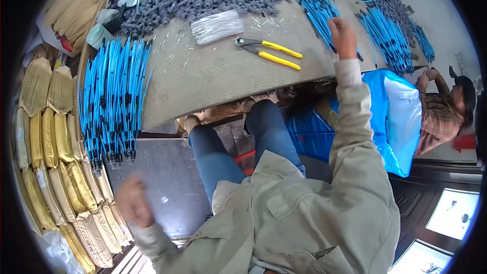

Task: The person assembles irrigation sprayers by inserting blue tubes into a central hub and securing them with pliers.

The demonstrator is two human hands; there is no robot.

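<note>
— Where are our hands?
— Our right hand (pixel 344 38) curls beside black-tipped blue rods (pixel 315 12), right of the pincers (pixel 276 48); our left hand (pixel 134 200) blurs, leftward of them. We cannot tell if either pinches anything.
— Our step?
— Probably between grasps; next calls for lightly pinching rods.

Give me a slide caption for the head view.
Right hand beside thin blue rods, yellow-handled metal pincers lying on the flat grey-brown worktable.

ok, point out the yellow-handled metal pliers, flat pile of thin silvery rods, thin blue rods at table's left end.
Yellow-handled metal pliers (pixel 276 47): head view, upper handle.
Thin silvery rods (pixel 217 27): head view, pile's middle.
Thin blue rods (pixel 111 89): head view, middle of left-end pile.
</note>
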